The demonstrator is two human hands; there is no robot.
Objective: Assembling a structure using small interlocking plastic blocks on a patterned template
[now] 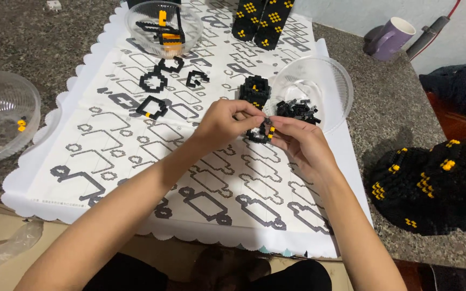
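Note:
Both hands meet over the middle of a white instruction sheet [136, 156] printed with brick outlines. My left hand [225, 121] and my right hand [297, 143] pinch a small black brick piece with yellow studs [265, 131] between their fingertips. Just behind them stands a small black brick block [254, 90]. A clear plastic bowl [324, 81] with several loose black bricks [297, 111] lies tipped right next to my right hand. Black ring-shaped brick pieces [155, 81] lie on the sheet to the far left of the hands.
A clear bowl [152, 16] with black and orange pieces sits at the back. Another clear bowl [1, 102] with a few yellow bricks is at the left edge. Tall black-and-yellow brick columns [262, 19] stand behind. A large black-and-yellow built section [438, 183] lies right. A purple mug [392, 37] sits far right.

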